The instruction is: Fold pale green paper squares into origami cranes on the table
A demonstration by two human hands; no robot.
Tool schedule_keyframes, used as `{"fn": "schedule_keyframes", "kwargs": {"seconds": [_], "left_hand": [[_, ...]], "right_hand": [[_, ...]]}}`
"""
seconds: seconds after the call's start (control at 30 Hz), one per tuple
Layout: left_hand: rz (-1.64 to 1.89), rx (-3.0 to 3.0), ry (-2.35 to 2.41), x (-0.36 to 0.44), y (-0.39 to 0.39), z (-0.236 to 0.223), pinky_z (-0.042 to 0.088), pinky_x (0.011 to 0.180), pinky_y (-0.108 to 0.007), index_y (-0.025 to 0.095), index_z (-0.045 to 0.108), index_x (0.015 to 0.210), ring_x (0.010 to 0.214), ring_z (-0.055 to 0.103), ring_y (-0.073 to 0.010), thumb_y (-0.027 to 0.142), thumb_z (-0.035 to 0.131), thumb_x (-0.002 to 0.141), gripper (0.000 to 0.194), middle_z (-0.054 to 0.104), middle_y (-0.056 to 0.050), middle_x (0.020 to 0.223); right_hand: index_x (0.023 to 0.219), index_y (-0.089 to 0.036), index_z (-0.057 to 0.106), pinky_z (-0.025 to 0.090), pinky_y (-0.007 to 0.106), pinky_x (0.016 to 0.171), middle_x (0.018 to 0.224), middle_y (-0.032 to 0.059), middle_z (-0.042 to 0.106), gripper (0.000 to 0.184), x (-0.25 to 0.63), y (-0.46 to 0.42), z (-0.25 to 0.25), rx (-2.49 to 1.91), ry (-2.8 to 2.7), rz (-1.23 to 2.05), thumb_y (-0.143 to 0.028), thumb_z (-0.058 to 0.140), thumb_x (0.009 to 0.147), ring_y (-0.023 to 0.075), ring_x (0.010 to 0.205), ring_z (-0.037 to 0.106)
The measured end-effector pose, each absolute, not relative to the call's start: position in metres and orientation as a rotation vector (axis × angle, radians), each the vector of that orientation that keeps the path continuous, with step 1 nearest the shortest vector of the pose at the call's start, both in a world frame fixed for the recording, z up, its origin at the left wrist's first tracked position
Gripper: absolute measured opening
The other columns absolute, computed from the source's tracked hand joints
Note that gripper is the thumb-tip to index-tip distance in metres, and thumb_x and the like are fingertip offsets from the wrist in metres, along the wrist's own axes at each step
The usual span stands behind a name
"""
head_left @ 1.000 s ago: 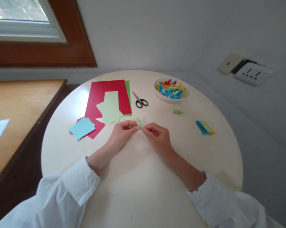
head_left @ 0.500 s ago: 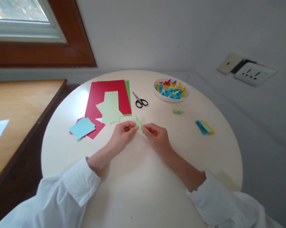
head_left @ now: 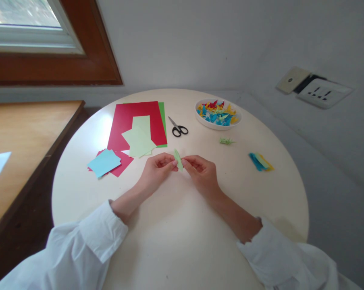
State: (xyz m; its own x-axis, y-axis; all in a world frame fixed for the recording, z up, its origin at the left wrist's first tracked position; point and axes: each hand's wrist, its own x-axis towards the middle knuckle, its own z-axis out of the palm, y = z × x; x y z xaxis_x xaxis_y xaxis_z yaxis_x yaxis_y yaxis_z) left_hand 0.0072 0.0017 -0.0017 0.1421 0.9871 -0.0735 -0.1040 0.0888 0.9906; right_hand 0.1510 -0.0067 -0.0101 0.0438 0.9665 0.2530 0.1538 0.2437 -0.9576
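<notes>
A small folded piece of light green paper (head_left: 178, 158) is held upright above the middle of the table, between my two hands. My left hand (head_left: 160, 166) pinches its left side between thumb and fingers. From the other side, the thumb and fingertips of my right hand (head_left: 200, 171) close on its right edge. Fine folds in the paper are too small to make out. Beyond my hands lie black-handled scissors (head_left: 179, 130), blades pointing away. Light green paper sheets (head_left: 140, 139) rest to the left of them.
Red sheets (head_left: 121, 125) lie over green paper at the back left. Nearer are light blue squares (head_left: 105, 163). A white bowl (head_left: 219, 127) holds colourful folded paper cranes. Green folded pieces (head_left: 227, 141) and blue and yellow strips (head_left: 260, 161) sit right on the round table (head_left: 182, 241).
The folded green paper has shifted very slightly to the right and turned a little between my fingers. Both hands keep their pinch; everything else stays put.
</notes>
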Motion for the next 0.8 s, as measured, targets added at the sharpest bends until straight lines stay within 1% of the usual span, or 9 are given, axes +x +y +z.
{"fn": "schedule_keyframes", "kwargs": {"seconds": [0.3,0.57,0.8], "left_hand": [[1.146,1.081,1.009,0.0092,0.0026,-0.0022,0.048,0.068,-0.026,0.014,0.062,0.073,0.064,0.061,-0.0118,0.029,0.074,0.062,0.022,0.065,0.000,0.066],[1.160,1.048,1.015,0.0099,0.0012,0.0007,0.047,0.068,-0.024,0.013,0.061,0.071,0.065,0.061,-0.0110,0.026,0.075,0.060,0.021,0.065,0.000,0.064],[1.158,1.097,1.042,0.0097,0.0015,-0.0014,0.048,0.070,-0.026,0.014,0.065,0.073,0.067,0.061,-0.0123,0.026,0.074,0.061,0.019,0.067,-0.001,0.071]], "right_hand": [[0.074,-0.018,0.068,0.047,0.024,0.062,0.072,0.0017,0.070,0.011,0.1500,-0.0049,-0.0120,-1.125,-1.395,0.891,-0.027,0.061,0.074,0.0135,0.066,0.061],[0.073,-0.019,0.067,0.048,0.026,0.065,0.073,0.0018,0.068,0.009,0.1497,-0.0041,-0.0128,-1.092,-1.375,0.941,-0.026,0.063,0.073,0.0142,0.068,0.062],[0.073,-0.018,0.065,0.047,0.026,0.064,0.072,0.0021,0.067,0.011,0.1496,-0.0047,-0.0124,-1.138,-1.408,0.901,-0.028,0.061,0.074,0.0140,0.068,0.060]]}}
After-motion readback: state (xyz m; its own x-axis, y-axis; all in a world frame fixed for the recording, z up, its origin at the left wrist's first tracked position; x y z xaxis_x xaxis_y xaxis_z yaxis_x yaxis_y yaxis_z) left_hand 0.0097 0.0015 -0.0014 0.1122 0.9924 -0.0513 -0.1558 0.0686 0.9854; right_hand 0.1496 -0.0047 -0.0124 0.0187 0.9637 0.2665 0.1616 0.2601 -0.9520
